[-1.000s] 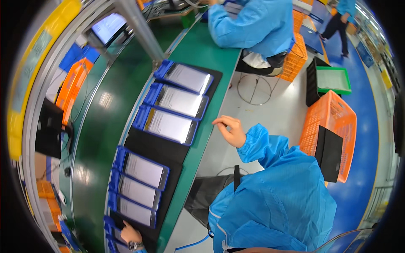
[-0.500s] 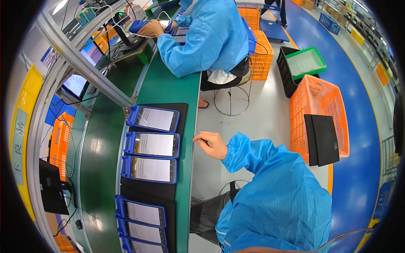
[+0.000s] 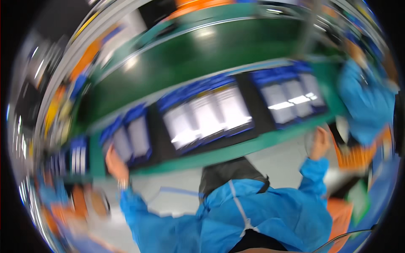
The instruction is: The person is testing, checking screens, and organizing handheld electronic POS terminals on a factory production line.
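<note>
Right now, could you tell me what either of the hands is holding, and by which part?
Too blurred to tell: the left hand touches a blue-framed flat panel at its near edge; the right hand appears empty.

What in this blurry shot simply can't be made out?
- Head view, motion blur: whether the left hand touches the blue-framed panels on the green bench.
- Head view, blur: whether the right hand holds anything.
- Head view, blur and glare: what the middle panels show.
- Right rim: a person in blue, smeared and partly cut off.

Bright, heavy motion blur, fisheye-warped edges
</note>
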Motion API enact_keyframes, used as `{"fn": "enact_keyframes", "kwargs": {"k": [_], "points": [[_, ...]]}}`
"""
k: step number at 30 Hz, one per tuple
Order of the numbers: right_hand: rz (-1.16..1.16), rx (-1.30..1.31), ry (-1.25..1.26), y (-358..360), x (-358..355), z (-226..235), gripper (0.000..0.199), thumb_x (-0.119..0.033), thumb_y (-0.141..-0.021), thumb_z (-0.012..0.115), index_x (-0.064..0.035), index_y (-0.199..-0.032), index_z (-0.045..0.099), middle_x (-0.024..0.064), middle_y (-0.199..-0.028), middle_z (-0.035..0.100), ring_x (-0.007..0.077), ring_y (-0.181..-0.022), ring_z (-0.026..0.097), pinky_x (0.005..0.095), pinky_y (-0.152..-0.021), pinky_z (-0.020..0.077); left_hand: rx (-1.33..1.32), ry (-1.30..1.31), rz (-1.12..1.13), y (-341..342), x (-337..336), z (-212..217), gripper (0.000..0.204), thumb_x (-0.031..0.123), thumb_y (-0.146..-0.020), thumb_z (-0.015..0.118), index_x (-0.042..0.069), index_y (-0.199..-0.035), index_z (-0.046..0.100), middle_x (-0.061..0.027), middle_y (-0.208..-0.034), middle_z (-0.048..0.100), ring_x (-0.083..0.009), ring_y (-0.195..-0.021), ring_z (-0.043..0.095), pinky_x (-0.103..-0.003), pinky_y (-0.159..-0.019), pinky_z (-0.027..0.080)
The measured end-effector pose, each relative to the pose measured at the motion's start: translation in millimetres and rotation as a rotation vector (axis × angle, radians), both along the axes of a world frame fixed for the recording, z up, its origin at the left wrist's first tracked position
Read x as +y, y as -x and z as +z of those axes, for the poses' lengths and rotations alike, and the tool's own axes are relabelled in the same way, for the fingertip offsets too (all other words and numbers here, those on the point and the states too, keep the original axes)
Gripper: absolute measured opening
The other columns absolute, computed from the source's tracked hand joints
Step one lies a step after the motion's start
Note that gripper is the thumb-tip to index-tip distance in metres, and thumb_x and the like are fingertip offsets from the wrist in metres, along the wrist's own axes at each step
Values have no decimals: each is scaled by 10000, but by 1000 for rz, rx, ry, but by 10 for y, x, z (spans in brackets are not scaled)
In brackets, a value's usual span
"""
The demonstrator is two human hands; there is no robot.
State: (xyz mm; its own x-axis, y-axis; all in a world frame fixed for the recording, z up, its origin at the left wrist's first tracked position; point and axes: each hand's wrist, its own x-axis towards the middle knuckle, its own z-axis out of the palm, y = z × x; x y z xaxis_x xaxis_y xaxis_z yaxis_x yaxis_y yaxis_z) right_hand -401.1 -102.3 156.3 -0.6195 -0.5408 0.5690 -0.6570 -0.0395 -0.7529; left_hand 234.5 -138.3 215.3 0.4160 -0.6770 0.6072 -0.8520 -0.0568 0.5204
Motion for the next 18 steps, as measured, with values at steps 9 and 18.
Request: {"fn": "enact_keyframes", "kwargs": {"k": [9, 18], "points": [[144, -278, 99, -325, -327, -463, 193, -97, -870, 478, -24, -1014, 586, -14, -775, 507, 42, -633, 394, 186, -528, 325, 156, -52, 26, -1157, 702, -418, 366, 238, -935, 326, -2, -1140, 511, -138, -1176, 516, -250, -1122, 451, -314, -962, 314], [-251, -168, 189, -243, -852, -792, 482, -17, -729, 545, 9, -1189, 405, 180, -1155, 427, 318, -1099, 390, 387, -962, 291, 702, -179, -262, -2909, 366, -787, 574, 428, -922, 251, -7, -1274, 376, -163, -1329, 349, -242, -1248, 295, -347, -1056, 177]]}}
